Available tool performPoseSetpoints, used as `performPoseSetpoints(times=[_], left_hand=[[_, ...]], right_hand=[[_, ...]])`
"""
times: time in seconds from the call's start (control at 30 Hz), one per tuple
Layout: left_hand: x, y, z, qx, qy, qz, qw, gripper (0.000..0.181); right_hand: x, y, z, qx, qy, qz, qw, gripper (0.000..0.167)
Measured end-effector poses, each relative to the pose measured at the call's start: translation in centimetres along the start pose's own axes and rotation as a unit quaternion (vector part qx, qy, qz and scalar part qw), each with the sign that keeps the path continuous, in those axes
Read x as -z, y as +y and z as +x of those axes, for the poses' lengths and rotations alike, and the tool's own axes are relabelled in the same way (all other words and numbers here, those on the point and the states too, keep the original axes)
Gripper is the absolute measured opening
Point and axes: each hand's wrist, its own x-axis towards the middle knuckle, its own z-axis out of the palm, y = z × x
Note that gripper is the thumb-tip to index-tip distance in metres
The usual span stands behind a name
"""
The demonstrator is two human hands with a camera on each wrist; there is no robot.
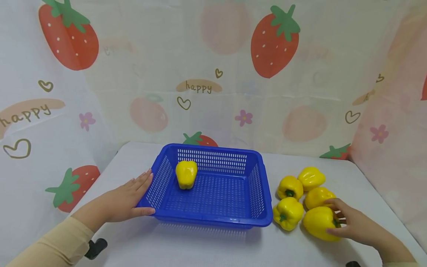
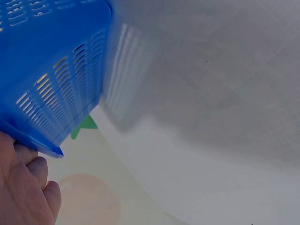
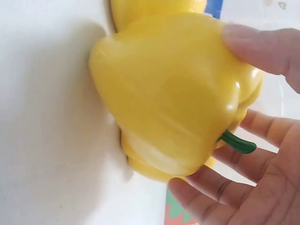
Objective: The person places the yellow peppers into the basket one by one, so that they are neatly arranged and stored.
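Note:
A blue plastic basket (image 1: pixel 213 221) with slotted walls stands mid-table, and one yellow bell pepper (image 1: pixel 186 174) lies inside near its left wall. My left hand (image 1: pixel 128 198) rests against the basket's left side, fingers extended and thumb by the front corner. In the left wrist view, some fingers (image 2: pixel 40 171) touch the basket's rim. To the right, my right hand (image 1: pixel 355 224) holds the stem end of the nearest yellow bell pepper (image 1: pixel 318 222) between thumb and fingers. That pepper (image 3: pixel 164 93) still sits among the others, its green stem facing the palm.
Several more yellow bell peppers (image 1: pixel 288 214) cluster right of the basket, close to its wall. The white table (image 1: pixel 186 248) meets a fruit-printed cloth (image 1: pixel 233 111) at the back and sides. A black object (image 1: pixel 96 248) shows by the left forearm.

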Motion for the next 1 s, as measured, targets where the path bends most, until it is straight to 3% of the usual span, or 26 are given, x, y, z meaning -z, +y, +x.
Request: performPoseSetpoints(times=[0.17,0.4,0.5,0.6,0.77,1.0], left_hand=[[0.01,0.03,0.01,0.001,-0.001,-0.002,1.0000,0.107],[0.10,-0.03,-0.02,-0.003,0.002,-0.001,1.0000,0.107],[0.15,-0.03,-0.01,-0.002,0.003,0.000,1.0000,0.107],[0.24,0.03,-0.05,-0.005,0.004,0.000,1.0000,0.107],[0.45,0.12,-0.19,-0.008,0.006,-0.005,0.9999,0.107],[0.52,0.16,-0.22,-0.007,0.004,-0.008,0.9999,0.107]], right_hand=[[-0.13,-0.65,0.50,-0.009,-0.002,0.002,1.0000,0.073],[-0.30,-0.45,0.32,0.077,0.031,-0.019,0.9964,0.065],[-0.26,-0.24,0.13,0.092,0.043,-0.046,0.9938,0.063],[-0.12,-0.22,0.10,0.088,0.039,-0.063,0.9934,0.064],[-0.16,-0.56,0.37,0.074,0.022,-0.034,0.9964,0.067],[-0.69,-0.41,0.53,0.052,0.032,-0.026,0.9978,0.066]])
